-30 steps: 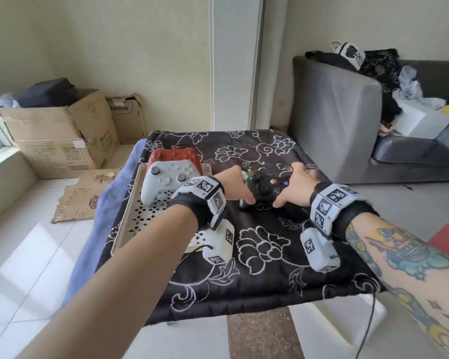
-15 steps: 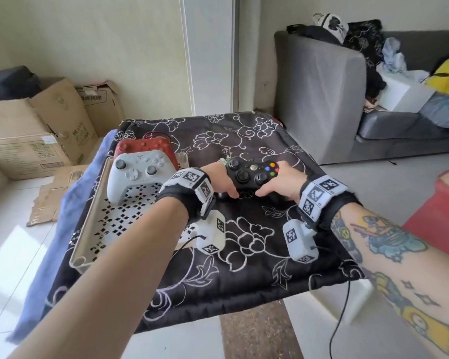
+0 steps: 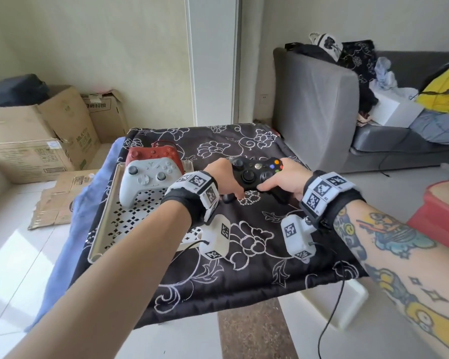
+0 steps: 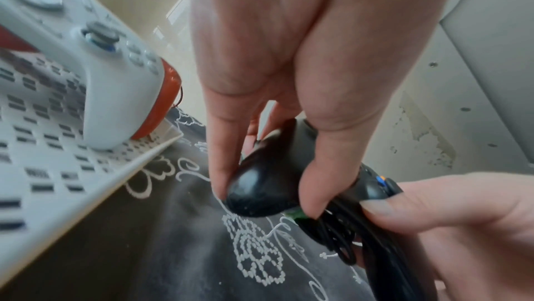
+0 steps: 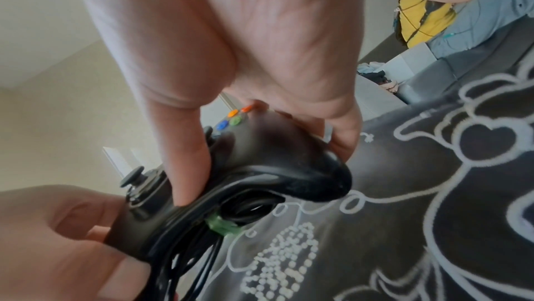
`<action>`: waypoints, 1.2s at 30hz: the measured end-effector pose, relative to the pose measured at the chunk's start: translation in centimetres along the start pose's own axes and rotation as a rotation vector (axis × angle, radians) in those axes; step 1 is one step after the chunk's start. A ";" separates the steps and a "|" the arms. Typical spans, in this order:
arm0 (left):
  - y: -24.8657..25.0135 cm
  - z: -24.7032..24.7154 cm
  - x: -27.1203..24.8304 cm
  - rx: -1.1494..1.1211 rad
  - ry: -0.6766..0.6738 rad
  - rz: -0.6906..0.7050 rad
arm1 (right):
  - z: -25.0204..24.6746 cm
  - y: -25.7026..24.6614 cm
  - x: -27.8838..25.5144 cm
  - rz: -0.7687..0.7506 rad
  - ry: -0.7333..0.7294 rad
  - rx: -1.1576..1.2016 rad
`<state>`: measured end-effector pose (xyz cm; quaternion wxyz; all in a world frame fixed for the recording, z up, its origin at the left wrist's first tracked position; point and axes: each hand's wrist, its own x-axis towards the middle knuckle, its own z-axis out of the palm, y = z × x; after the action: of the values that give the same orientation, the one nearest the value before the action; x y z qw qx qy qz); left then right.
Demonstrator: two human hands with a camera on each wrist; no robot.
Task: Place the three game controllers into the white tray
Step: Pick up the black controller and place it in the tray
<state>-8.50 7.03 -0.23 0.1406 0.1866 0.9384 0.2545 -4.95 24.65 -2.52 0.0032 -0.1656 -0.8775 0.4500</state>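
Note:
Both hands hold a black wired controller (image 3: pixel 257 172) just above the patterned cloth, right of the tray. My left hand (image 3: pixel 224 177) grips its left grip (image 4: pixel 254 194); my right hand (image 3: pixel 283 181) grips its right grip (image 5: pixel 289 164). Its black cable (image 5: pixel 185 258), bundled with a green tie, hangs under it. A white controller (image 3: pixel 147 178) lies in the white perforated tray (image 3: pixel 106 224), leaning on a red controller (image 3: pixel 151 154) at the tray's far end.
The table carries a black floral cloth (image 3: pixel 244 250). Cardboard boxes (image 3: pixel 31 141) stand on the floor to the left. A grey sofa (image 3: pixel 322 107) is at the right, with a person in yellow (image 5: pixel 419 9) on it. A red object (image 3: pixel 443 211) sits at the right edge.
The black controller has risen off the cloth in both hands and tilted up to show its face. The head view has shifted, so the table sits lower and farther.

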 end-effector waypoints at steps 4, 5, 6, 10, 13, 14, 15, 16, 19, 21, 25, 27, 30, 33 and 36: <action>-0.4 -2.0 -2.3 0.025 0.073 0.002 | 0.2 -3.1 -1.8 -0.052 -0.033 0.014; -0.7 -2.6 -2.9 0.042 0.101 0.003 | 0.6 -3.9 -2.2 -0.069 -0.045 0.012; -1.1 -3.2 -3.6 0.063 0.133 0.003 | 1.1 -4.7 -2.7 -0.089 -0.059 0.011; -3.9 -5.9 -6.6 0.119 0.186 -0.044 | 4.1 -7.9 -4.1 -0.149 -0.111 0.012; -6.7 -7.3 -8.2 0.124 0.203 -0.084 | 6.6 -9.8 -5.3 -0.163 -0.149 0.014; -7.5 -7.5 -8.6 0.139 0.207 -0.096 | 7.4 -10.4 -5.7 -0.154 -0.158 0.013; -8.4 -7.7 -9.0 0.150 0.212 -0.108 | 8.3 -10.8 -5.8 -0.154 -0.165 0.009; -9.2 -8.0 -9.3 0.152 0.216 -0.125 | 9.2 -11.2 -6.0 -0.157 -0.174 0.000; -11.2 -8.5 -9.8 0.091 0.195 -0.197 | 11.7 -11.8 -5.1 -0.151 -0.163 -0.026; -12.2 -8.7 -10.0 0.084 0.180 -0.221 | 13.3 -11.5 -3.5 -0.152 -0.188 -0.049; -14.1 -8.4 -9.8 0.071 0.180 -0.260 | 16.3 -10.4 -0.2 -0.133 -0.211 -0.099; -14.9 -7.9 -9.6 0.070 0.188 -0.286 | 16.6 -11.0 -1.3 -0.118 -0.213 -0.096; -15.7 -7.3 -9.3 0.064 0.184 -0.285 | 16.0 -13.0 -5.1 -0.078 -0.190 -0.121; -16.2 -6.9 -8.8 0.059 0.175 -0.273 | 16.2 -12.8 -5.0 -0.040 -0.194 -0.141; -16.4 -6.4 -8.6 0.081 0.182 -0.260 | 16.5 -12.6 -4.4 -0.036 -0.192 -0.187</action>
<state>-7.69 -12.40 -2.17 0.0790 0.0451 0.9731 0.2117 -6.96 3.59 -1.75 -0.0882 -0.1058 -0.9146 0.3801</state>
